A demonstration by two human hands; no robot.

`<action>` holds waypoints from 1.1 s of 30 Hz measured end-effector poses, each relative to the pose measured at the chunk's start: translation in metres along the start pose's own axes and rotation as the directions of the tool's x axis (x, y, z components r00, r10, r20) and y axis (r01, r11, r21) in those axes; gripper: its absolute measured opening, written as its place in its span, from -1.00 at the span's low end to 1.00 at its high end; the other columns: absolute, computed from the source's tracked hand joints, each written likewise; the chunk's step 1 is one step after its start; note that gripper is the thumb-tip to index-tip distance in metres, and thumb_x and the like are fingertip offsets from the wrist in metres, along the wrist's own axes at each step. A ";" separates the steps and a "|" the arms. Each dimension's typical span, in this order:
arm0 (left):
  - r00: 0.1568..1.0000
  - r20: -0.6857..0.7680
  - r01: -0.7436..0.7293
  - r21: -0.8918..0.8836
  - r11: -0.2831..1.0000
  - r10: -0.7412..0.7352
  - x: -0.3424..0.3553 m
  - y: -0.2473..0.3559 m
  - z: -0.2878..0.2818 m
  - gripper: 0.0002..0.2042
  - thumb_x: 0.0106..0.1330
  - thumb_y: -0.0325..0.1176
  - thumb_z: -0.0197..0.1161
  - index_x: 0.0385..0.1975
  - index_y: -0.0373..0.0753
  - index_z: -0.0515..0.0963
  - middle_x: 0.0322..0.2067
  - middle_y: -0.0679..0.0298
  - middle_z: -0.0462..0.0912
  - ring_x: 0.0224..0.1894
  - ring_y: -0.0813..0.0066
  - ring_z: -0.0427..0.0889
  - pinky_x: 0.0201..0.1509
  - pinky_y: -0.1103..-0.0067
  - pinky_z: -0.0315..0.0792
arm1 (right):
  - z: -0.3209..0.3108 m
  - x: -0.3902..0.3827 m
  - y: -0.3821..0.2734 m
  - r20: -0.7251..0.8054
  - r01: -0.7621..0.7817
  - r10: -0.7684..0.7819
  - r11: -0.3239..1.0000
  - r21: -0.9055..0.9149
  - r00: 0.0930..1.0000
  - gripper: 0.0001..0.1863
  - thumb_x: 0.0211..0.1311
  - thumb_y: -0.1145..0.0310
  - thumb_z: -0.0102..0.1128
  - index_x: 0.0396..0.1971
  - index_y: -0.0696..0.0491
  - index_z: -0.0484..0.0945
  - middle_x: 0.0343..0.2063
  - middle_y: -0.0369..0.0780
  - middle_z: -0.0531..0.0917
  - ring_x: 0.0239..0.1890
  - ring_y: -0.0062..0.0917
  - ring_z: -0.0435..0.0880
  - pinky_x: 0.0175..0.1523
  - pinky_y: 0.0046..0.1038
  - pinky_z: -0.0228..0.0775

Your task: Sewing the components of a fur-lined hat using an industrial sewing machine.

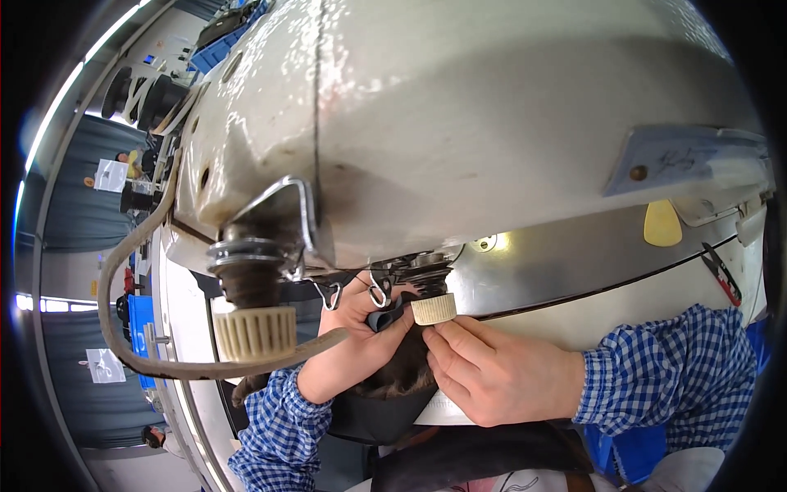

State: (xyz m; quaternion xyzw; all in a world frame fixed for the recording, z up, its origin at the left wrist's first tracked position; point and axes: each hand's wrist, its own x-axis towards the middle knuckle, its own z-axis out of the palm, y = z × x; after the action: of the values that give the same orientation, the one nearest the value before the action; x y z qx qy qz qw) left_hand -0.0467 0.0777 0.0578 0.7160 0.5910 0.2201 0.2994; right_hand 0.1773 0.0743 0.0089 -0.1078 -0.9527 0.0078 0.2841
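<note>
A white sewing machine (pixel 475 123) fills the upper view, with a large cream ribbed knob (pixel 254 332) and a smaller one (pixel 433 310) on tension posts. Beneath them, my left hand (pixel 357 348) is closed on dark fabric (pixel 377 414), a black fold showing between thumb and fingers; part of this hand is hidden by metal fittings. My right hand (pixel 500 373) has its fingers closed at the fabric's right side, just below the smaller knob, its fingertips partly hidden. Brown, soft-looking material (pixel 398 377) lies between both hands.
Right of my hands, a yellow flat piece (pixel 661 224) and red-handled snips (pixel 724 279) lie on the machine bed and table. A curved hose (pixel 115 312) loops at left. Beyond are blue bins (pixel 141 316) and two distant people (pixel 164 440), one higher up (pixel 131 160).
</note>
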 end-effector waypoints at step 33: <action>0.846 0.117 -0.446 0.688 0.572 0.520 -0.022 0.006 0.005 -0.56 0.07 -0.44 0.23 0.02 -0.37 0.65 -0.07 0.21 0.58 -0.21 0.37 0.57 -0.26 0.54 0.51 | -0.071 -0.046 0.079 -0.104 -0.455 0.473 0.729 -0.512 0.875 -0.76 0.14 0.42 0.28 -0.17 0.13 0.63 -0.18 -0.17 0.67 -0.13 -0.32 0.68 -0.10 -0.34 0.59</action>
State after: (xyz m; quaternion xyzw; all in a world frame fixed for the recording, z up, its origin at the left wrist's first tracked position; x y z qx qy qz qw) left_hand -0.0440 0.0542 0.0594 0.8960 0.4248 0.0910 -0.0915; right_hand 0.2691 0.1389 0.0376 -0.4146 -0.8656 -0.1782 0.2171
